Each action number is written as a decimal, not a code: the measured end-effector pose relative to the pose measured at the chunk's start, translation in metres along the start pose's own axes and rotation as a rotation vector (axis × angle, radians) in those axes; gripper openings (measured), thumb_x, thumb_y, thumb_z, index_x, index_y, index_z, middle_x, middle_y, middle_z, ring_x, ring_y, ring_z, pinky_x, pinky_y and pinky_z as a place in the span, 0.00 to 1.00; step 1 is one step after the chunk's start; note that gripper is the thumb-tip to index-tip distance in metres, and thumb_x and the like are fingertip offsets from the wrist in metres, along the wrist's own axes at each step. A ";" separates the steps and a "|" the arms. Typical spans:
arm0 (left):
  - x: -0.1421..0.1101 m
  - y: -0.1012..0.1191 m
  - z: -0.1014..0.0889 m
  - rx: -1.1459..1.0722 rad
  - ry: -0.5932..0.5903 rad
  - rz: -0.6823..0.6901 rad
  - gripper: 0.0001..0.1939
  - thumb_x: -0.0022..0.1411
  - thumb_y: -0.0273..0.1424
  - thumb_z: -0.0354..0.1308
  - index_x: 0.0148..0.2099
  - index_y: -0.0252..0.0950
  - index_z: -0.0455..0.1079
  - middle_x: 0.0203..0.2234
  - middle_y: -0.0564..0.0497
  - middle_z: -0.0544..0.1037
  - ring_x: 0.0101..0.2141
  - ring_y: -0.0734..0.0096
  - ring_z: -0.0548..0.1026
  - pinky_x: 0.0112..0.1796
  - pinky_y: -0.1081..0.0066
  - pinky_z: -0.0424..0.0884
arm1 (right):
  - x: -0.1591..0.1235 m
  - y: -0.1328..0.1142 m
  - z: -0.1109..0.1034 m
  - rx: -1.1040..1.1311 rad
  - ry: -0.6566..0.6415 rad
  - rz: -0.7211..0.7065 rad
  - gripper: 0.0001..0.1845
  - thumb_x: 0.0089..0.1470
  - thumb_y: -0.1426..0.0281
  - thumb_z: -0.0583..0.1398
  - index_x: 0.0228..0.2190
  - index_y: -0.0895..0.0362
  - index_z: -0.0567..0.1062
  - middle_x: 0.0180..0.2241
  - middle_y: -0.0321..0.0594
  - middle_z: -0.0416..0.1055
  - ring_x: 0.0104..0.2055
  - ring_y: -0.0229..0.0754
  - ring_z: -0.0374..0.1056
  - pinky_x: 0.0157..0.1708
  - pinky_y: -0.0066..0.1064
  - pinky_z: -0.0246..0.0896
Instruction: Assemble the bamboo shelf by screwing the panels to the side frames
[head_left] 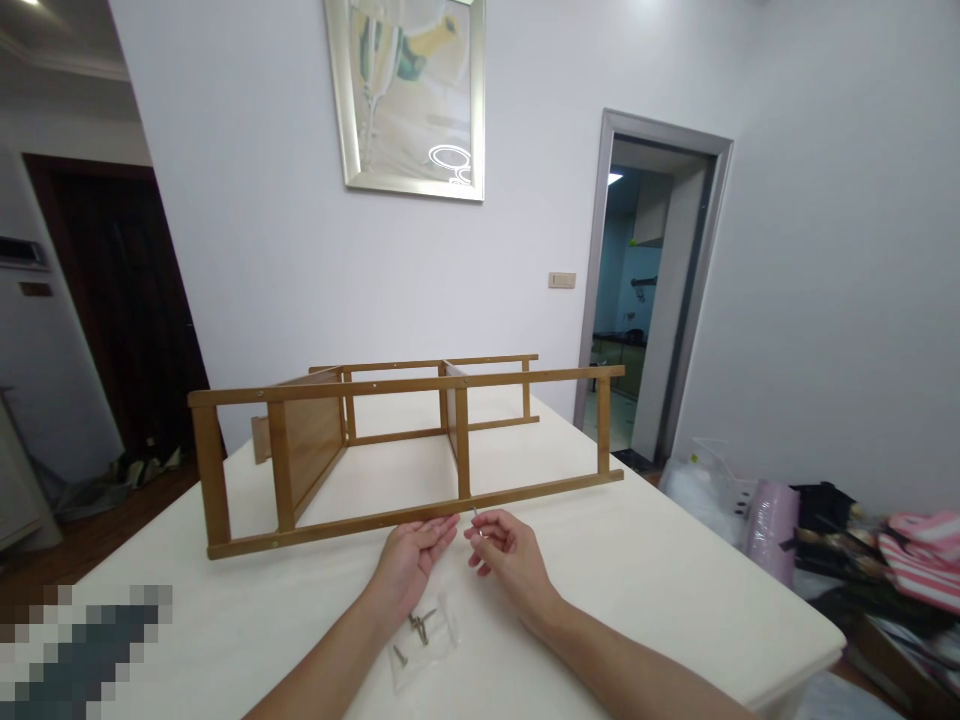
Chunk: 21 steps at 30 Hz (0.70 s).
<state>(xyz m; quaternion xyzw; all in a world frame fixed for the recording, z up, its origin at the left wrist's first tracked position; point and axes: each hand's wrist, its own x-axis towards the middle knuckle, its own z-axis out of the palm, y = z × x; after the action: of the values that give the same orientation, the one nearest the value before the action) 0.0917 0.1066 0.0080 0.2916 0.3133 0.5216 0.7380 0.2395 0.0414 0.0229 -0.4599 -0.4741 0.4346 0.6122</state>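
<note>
A brown wooden shelf frame (420, 508) lies on its side on the white table (615, 590). My right hand (514, 560) pinches a thin metal piece (475, 512) just below the near lower rail, close to the middle upright; whether it is a screw or a hex key is too small to tell. Beside it, my left hand (416, 555) has its fingers stretched out, palm turned up, at the underside of the same rail. A clear plastic bag (442, 645) with several metal screws (420, 628) lies in front of my left forearm.
Two shelf panels (315, 440) span the frame crosswise. The table's right edge runs near a heap of bags and a pink roll (772, 530) on the floor. A wall with a framed picture (412, 100) and a doorway (630, 290) stands behind.
</note>
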 end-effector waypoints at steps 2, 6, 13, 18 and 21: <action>0.000 0.000 0.000 -0.002 -0.007 -0.002 0.12 0.54 0.08 0.51 0.33 0.23 0.73 0.39 0.32 0.80 0.47 0.58 0.78 0.51 0.66 0.74 | -0.001 -0.001 0.000 -0.003 -0.012 -0.007 0.19 0.41 0.62 0.68 0.34 0.57 0.73 0.33 0.41 0.77 0.25 0.38 0.71 0.23 0.28 0.64; 0.000 0.001 0.001 -0.019 -0.002 -0.007 0.12 0.54 0.08 0.52 0.33 0.23 0.73 0.39 0.31 0.80 0.46 0.57 0.78 0.52 0.66 0.74 | -0.001 0.000 0.002 0.006 -0.012 0.000 0.21 0.43 0.58 0.68 0.36 0.57 0.72 0.33 0.41 0.78 0.25 0.39 0.72 0.24 0.29 0.64; -0.003 0.003 0.003 -0.012 0.016 -0.009 0.12 0.55 0.08 0.52 0.31 0.24 0.73 0.38 0.33 0.81 0.46 0.60 0.79 0.52 0.66 0.74 | -0.001 0.004 0.002 0.060 0.003 0.025 0.27 0.42 0.52 0.68 0.34 0.54 0.63 0.29 0.39 0.78 0.25 0.40 0.73 0.25 0.29 0.64; -0.002 0.003 0.003 -0.002 0.001 -0.010 0.13 0.55 0.08 0.51 0.32 0.24 0.73 0.39 0.33 0.81 0.46 0.60 0.79 0.52 0.66 0.73 | -0.003 0.003 0.001 0.085 -0.015 0.036 0.29 0.41 0.50 0.68 0.35 0.54 0.63 0.31 0.41 0.79 0.28 0.42 0.75 0.27 0.30 0.65; -0.001 0.002 0.002 -0.005 -0.006 -0.013 0.12 0.55 0.08 0.51 0.32 0.24 0.73 0.40 0.32 0.80 0.46 0.60 0.79 0.52 0.66 0.73 | -0.003 0.004 0.001 0.089 -0.016 0.023 0.28 0.42 0.51 0.68 0.34 0.55 0.63 0.30 0.41 0.79 0.28 0.42 0.75 0.28 0.30 0.65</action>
<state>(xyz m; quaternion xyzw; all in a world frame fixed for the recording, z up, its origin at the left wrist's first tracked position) 0.0912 0.1058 0.0110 0.2894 0.3117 0.5169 0.7429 0.2376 0.0395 0.0187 -0.4341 -0.4537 0.4661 0.6233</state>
